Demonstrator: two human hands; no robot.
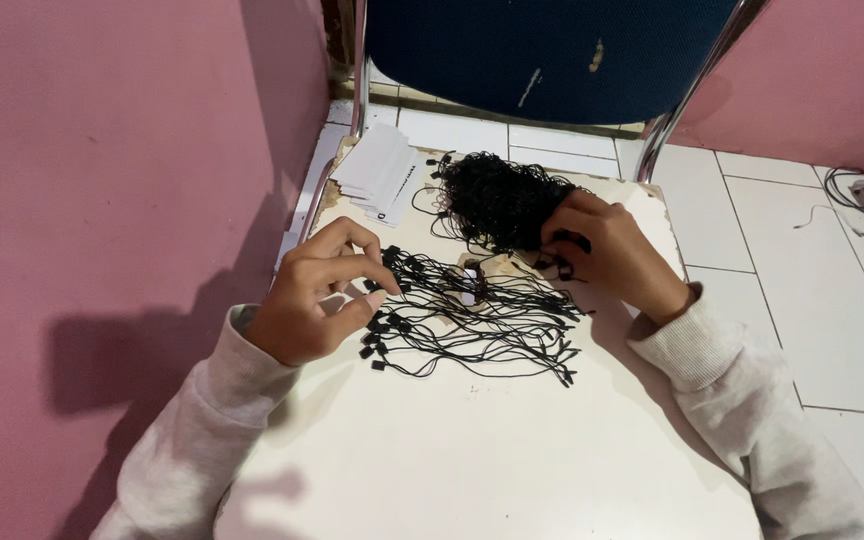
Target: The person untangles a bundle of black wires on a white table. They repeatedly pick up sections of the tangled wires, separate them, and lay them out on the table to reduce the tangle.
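A spread of black string loops with small plastic ends [472,320] lies across a worn white chair seat [492,450]. My left hand [322,295] pinches the plastic ends at the left side of this spread between thumb and fingers. Farther back sits a dense tangled bundle of the same black strings [497,200]. My right hand [607,250] rests against the right side of that bundle, fingers curled on a few string ends. A small white tag [468,296] lies in the middle of the spread.
A fanned stack of white paper tags [380,172] lies at the seat's back left corner. The chair's dark blue backrest [552,55] rises behind. A pink wall [102,180] stands close on the left. White floor tiles [802,260] and a cable [857,190] lie to the right.
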